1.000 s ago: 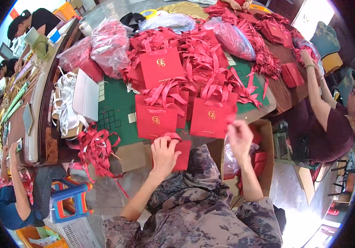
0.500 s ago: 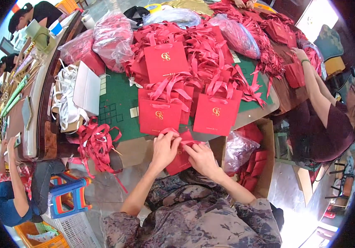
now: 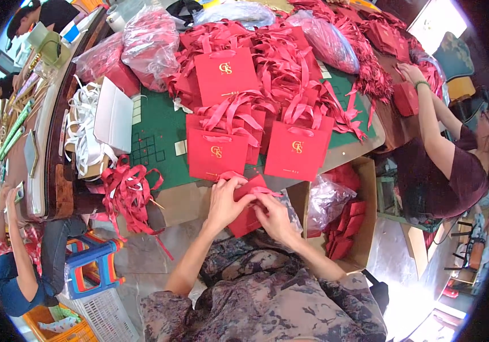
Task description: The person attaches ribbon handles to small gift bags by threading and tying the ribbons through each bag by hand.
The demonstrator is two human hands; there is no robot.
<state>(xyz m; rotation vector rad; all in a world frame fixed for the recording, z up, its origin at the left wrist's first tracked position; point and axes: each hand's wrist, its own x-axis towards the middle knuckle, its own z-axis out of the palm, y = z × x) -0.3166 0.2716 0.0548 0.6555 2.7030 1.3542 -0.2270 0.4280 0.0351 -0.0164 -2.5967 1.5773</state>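
My left hand (image 3: 225, 200) and my right hand (image 3: 275, 217) both grip a flat red paper gift bag (image 3: 246, 219) held over my lap at the table's near edge. A red ribbon handle (image 3: 269, 192) runs between my fingers at the bag's top. Just beyond my hands stand finished red gift bags (image 3: 217, 154) with ribbon handles, another one (image 3: 296, 150) to the right.
A green cutting mat (image 3: 156, 134) covers the table, piled with red bags and ribbons. Loose red ribbons (image 3: 126, 191) hang off the left edge. A cardboard box (image 3: 358, 228) of flat red bags sits at my right. Another person (image 3: 444, 154) works at the right; others sit left.
My right hand came down from the box side and joined my left hand on the red bag; both now pinch the bag's top with the ribbon.
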